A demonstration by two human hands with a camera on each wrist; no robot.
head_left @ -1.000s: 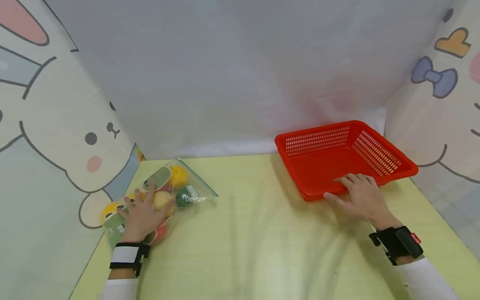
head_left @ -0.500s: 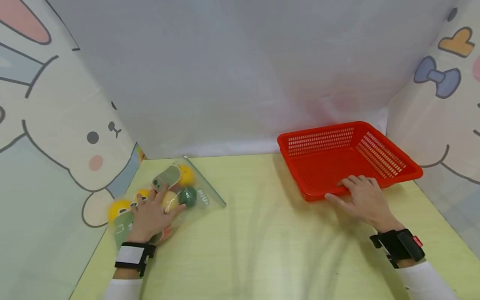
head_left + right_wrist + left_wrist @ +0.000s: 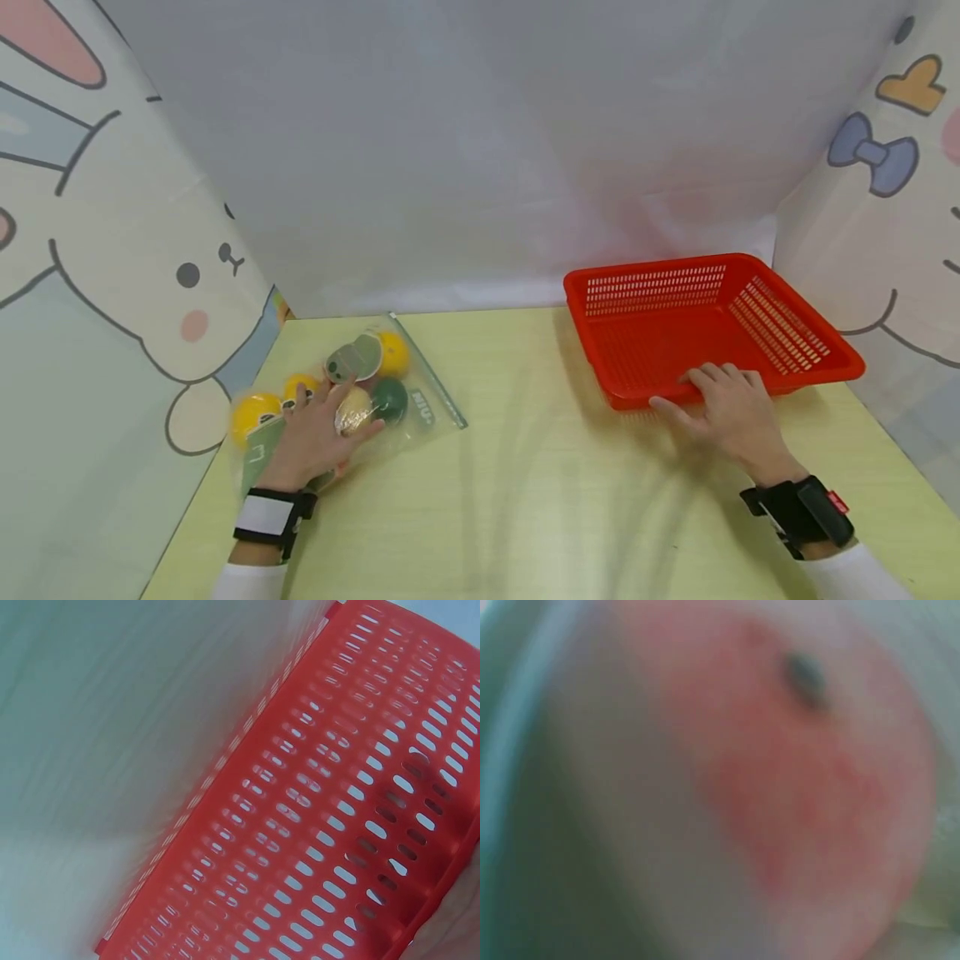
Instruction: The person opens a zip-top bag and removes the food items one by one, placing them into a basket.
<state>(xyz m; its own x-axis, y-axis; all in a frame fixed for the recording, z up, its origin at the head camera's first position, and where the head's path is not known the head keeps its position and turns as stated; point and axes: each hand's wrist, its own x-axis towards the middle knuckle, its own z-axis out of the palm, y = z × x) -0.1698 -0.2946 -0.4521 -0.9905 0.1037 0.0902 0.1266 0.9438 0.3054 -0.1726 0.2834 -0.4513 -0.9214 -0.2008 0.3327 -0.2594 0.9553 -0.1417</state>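
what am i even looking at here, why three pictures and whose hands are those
A person wears three cameras: one on the head, one on each wrist. The wide picture is the head camera, looking down at a pale green table ringed by cartoon rabbit screens.

The left hand rests on a clear zip bag of toy fruit: yellow, orange and green balls. Its wrist camera sits too close, so it shows only a pink and white blur.

The right hand grips the near rim of an empty red basket. Its wrist camera shows the basket's slotted floor from close up.
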